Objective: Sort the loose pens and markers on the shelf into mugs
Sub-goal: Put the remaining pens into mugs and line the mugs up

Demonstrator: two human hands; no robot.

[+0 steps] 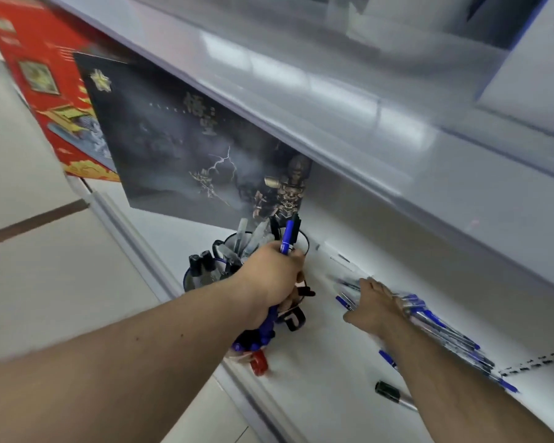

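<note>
My left hand (274, 276) is closed around a bundle of blue and black markers (288, 236), held just over a mug (304, 243) that holds several pens. A second mug (189, 279) with dark markers stands to its left. A third mug (293, 319) sits under my left hand, mostly hidden. My right hand (373, 306) lies flat on the white shelf (317, 378) on a pile of loose blue pens (445, 330). A single blue pen (387, 358) and a green-capped marker (389, 391) lie nearer the shelf's front.
A dark picture box (189, 145) and a red box (45, 78) stand at the back left of the shelf. Another shelf board (333, 100) hangs low overhead. A red cap (259, 362) lies at the shelf's front edge.
</note>
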